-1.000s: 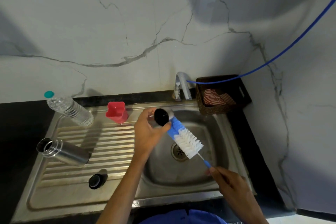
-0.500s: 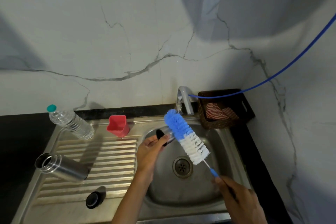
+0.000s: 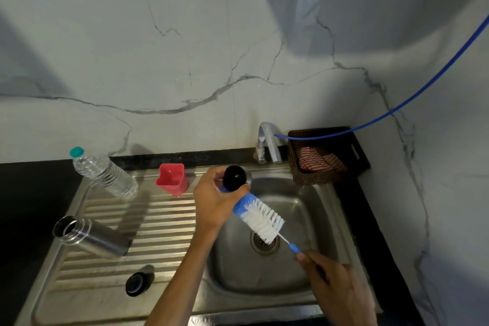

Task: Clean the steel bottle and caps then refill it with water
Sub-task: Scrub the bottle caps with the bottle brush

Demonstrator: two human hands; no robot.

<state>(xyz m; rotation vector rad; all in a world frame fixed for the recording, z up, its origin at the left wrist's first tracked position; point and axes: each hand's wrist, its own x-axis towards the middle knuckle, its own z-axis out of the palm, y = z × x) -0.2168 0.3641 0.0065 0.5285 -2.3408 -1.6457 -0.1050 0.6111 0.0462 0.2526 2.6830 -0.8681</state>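
Holding the black cap (image 3: 234,178) up over the sink basin (image 3: 312,209) in my left hand (image 3: 211,200), fingers curled round its rim, I keep the drips falling into the bowl and the underside turned toward the bottle brush (image 3: 258,216). My right hand (image 3: 334,291) is wrapped round the brush's handle low down — that grip, I judge, gives me the reach to work the blue tip against the cap, where it sits now, partly hidden behind my left hand.

The steel bottle (image 3: 91,237) lies on its side on the ribbed drainboard (image 3: 158,220), mouth open toward the left, probably waiting its turn. A second black cap (image 3: 135,284) rests on the drainboard nearer me, well apart from the bottle.

Counting up — two caps, one steel bottle, one brush, one clear plastic water bottle (image 3: 104,173) with a teal lid, one red cup (image 3: 172,178), one tap (image 3: 267,144), one wicker basket (image 3: 312,180).
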